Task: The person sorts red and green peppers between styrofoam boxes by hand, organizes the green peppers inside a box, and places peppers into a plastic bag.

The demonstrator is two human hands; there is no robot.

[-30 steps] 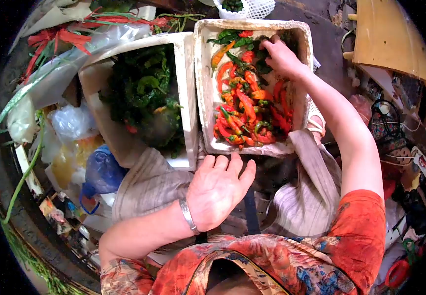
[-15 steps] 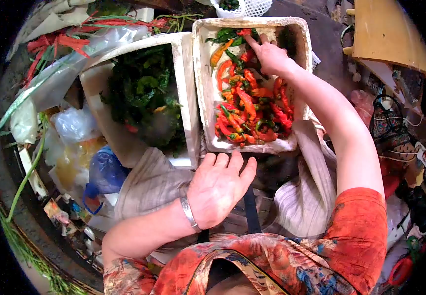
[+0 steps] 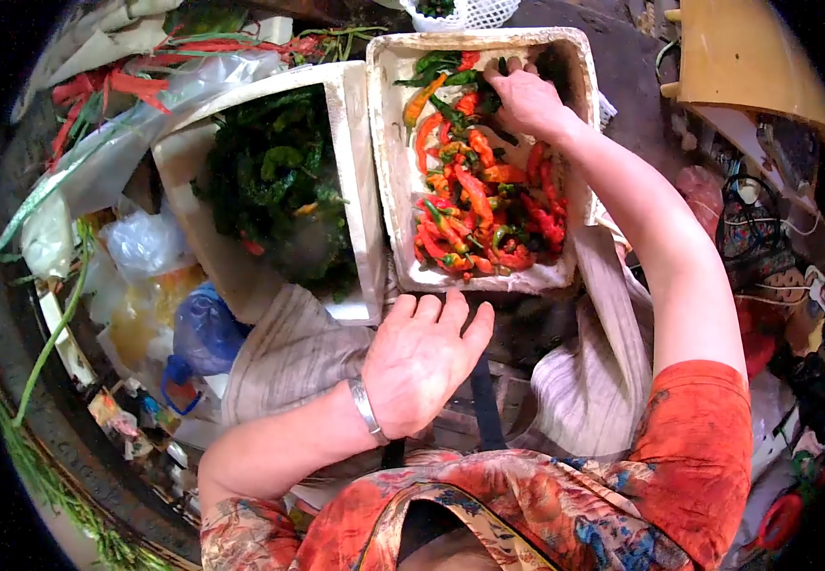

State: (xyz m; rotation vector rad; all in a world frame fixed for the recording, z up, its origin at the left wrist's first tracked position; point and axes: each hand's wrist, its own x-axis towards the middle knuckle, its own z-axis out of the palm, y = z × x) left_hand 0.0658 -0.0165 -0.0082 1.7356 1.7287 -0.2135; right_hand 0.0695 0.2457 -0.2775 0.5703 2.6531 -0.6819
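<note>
Inside the white foam box [image 3: 384,162] lie red and orange chili peppers [image 3: 474,205], with some green ones among them. My right hand [image 3: 527,103] reaches into the far right part of this box. Its fingers bend down beside the green peppers [image 3: 434,65] and a small red one; the fingertips are partly hidden, and whatever they grip is unclear. My left hand [image 3: 422,357], a silver bracelet on its wrist, is palm down just below the near rim. Its fingers are apart and hold nothing.
Left of the peppers, a second foam box [image 3: 363,209] is tilted and holds dark green peppers [image 3: 284,171]. Plastic bags [image 3: 146,243] and a blue jug [image 3: 208,328] lie farther left. A yellow-brown panel [image 3: 755,62] stands at the upper right, above cables [image 3: 755,224].
My right hand has shifted slightly right and its fingers have curled, off the red pepper at the far end. My left hand has barely moved.
</note>
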